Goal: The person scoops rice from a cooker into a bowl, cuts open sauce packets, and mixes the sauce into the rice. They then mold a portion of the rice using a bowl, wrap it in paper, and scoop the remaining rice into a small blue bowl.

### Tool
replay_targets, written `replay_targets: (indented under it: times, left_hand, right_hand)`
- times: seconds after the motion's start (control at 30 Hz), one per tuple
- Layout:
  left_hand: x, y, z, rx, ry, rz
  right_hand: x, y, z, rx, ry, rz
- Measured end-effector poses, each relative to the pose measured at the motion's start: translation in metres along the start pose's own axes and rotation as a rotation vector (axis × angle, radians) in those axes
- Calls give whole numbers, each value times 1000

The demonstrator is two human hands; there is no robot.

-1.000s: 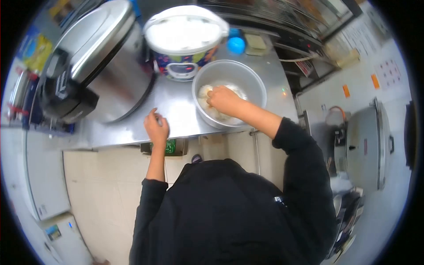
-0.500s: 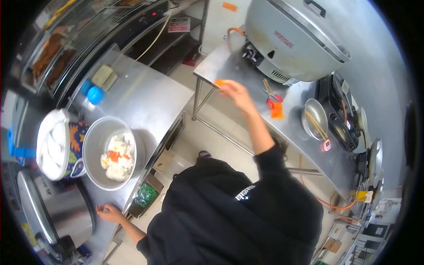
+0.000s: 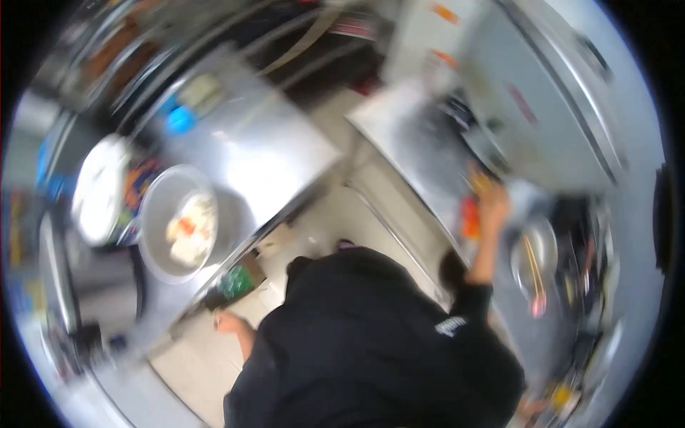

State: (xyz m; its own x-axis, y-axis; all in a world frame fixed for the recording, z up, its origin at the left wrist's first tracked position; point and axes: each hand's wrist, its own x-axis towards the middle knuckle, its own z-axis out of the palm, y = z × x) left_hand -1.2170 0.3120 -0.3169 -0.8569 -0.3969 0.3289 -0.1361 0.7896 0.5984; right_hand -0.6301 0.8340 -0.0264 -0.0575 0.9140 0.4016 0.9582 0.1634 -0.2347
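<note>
My right hand (image 3: 494, 207) is over the right-hand steel counter, beside the red-handled scissors and an orange packet (image 3: 470, 218). Blur smears its fingers, so what they touch or hold cannot be made out. Low at the left, my left hand (image 3: 229, 322) hangs over the floor near the other counter's edge, its fingers loosely curled and nothing visible in them. A deep metal pot (image 3: 151, 227) on the left counter contains white food with an orange-red topping (image 3: 187, 227).
A large grey cooker (image 3: 524, 85) stands at the back of the right counter. Nearer lies a metal bowl (image 3: 548, 246) with chopsticks (image 3: 533, 262) across it. Blue-capped containers (image 3: 181, 120) and a white-topped, patterned container (image 3: 100, 189) are on the left counter.
My right hand has moved from the counter's far corner, where it held a small orange piece, to beside the scissors. My left hand has moved off the left counter. The view has shifted and blurred.
</note>
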Motion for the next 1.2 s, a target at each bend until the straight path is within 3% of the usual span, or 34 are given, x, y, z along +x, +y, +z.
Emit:
replay_targets:
  times: [0.03,0.07,0.1,0.13,0.17,0.2,0.27,0.37,0.43,0.53,0.6,0.67,0.8,0.9,1.0,1.1,1.2]
  left_hand:
    - [-15,17,5,-79,-67,-65]
    - [-37,107,-46,-158,-9,-215]
    - [-37,136,-61,-259,6,-299]
    - [-33,155,-68,-373,66,-245]
    - [-30,196,-92,-414,54,-149]
    - [-21,227,-103,-654,40,-109]
    - [0,265,-115,-1002,-223,-143]
    - [17,343,-137,-978,-457,-107]
    - [22,345,-113,-909,-571,-8]
    - [16,331,-88,-751,-733,121]
    - [-9,343,-86,-745,-624,278]
    - [-24,369,-93,-813,-549,256]
    - [-12,381,-90,-823,-653,317]
    - [-1,376,-86,-797,-781,344]
    - [24,372,-89,-852,-653,495]
    - [118,396,-107,-872,-179,817]
    - [194,427,-120,-791,-158,807]
  right_hand:
    - [3,-23,-10,113,118,17]
    - [7,-18,1,33,241,-73]
    - [10,-27,13,171,374,-156]
    - [9,-39,31,29,412,-188]
    - [14,-68,40,107,313,-282]
    - [15,-101,62,256,196,-367]
    - [15,-177,82,558,-46,-550]
    - [10,-309,67,882,-269,-770]
    - [10,-371,54,1026,-405,-824]
    - [-2,-447,42,1233,-647,-658]
    - [0,-488,43,1208,-469,-754]
    - [2,-531,31,1141,-203,-870]
    - [-12,-651,-25,1274,-337,-1089]
    - [-27,-727,-8,990,-273,-1040]
    - [-33,-765,-6,693,-90,-1014]
    - [-43,-774,-9,593,-20,-1023]
    - [-55,-788,-5,599,-2,-1021]
